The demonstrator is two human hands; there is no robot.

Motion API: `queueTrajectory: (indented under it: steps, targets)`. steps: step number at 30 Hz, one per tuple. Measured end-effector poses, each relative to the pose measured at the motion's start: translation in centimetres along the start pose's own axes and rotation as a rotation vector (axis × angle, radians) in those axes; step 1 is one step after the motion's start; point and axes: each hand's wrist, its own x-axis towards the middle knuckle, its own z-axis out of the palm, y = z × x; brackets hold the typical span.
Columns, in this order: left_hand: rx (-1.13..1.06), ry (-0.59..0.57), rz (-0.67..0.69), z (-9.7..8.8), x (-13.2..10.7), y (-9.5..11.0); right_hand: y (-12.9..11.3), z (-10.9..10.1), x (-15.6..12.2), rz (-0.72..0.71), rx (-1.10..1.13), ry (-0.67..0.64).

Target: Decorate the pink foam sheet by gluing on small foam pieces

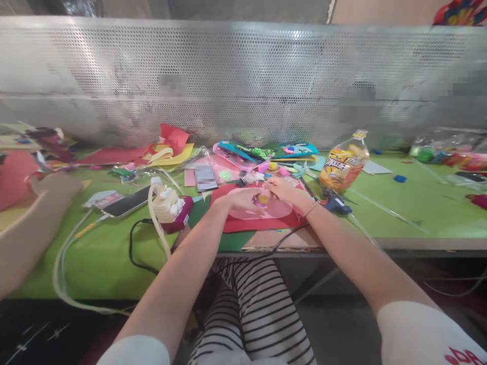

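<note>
Along the back, a perforated metal panel (243, 76), spanning the full width. In front, a green tabletop (411, 208): open room to the right, tighter room to the left, with another person's hand (57, 185) on the far left. Front edge close below a flat red sheet (224, 220).

Both bare forearms (190, 266) stretched forward and angled inward across that edge. Left hand (240, 199) low over the sheet, fingers curved and slightly apart; right hand (284, 191) opposite, fingers bent and close together, a thin bracelet (310, 209) at the wrist. No telling whether clamped on anything, at this blur.

Under the hands, on the sheet, a pale pink oval (283, 210). To the right, a standing bottle (344, 165), and just beside it a dark glue gun (337, 203). To the left, a phone (127, 201), lying flat. Smallest, between the hands over the oval's middle, a roundish piece (262, 199): purple rim, yellow centre.
</note>
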Motion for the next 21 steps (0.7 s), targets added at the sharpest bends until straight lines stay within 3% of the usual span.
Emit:
queueTrajectory:
  steps: [5, 14, 17, 21]
  targets:
    - [0.164, 0.089, -0.003, 0.9, 0.4, -0.3, -0.1, 0.0, -0.1, -0.023, -0.05, 0.004]
    - [0.081, 0.22, 0.038, 1.0, 1.7, -0.9, 0.5, 0.3, 0.2, 0.113, 0.474, -0.049]
    - [0.07, 0.236, 0.007, 1.1, 1.8, -1.0, 0.5, 0.2, 0.1, 0.147, 0.441, -0.028]
    - [0.097, 0.229, -0.008, 1.1, 1.8, -1.0, 0.4, 0.2, 0.2, 0.113, 0.226, -0.006]
